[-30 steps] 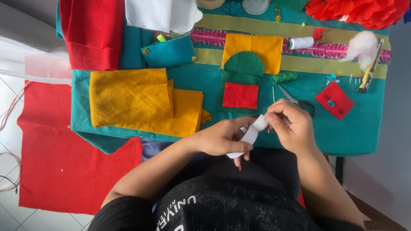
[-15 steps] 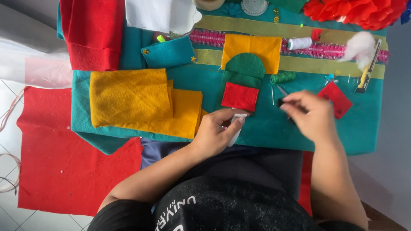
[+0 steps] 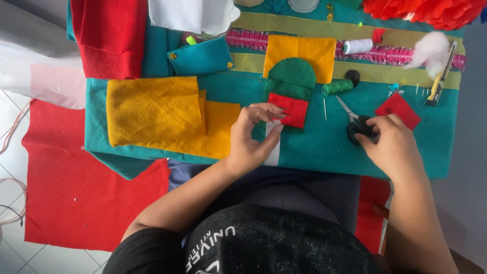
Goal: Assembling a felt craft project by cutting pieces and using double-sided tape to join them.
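Open teal felt between the two hands, a clean lane running to the desk's near edge. On the left of it, the left hand sits on the white strip, right against the red felt square. On the right, the right hand covers the scissors. Watch the pin lying loose in that lane. Farther back, the green thread spool and black button crowd the way; the yellow felt stack fills the left side.
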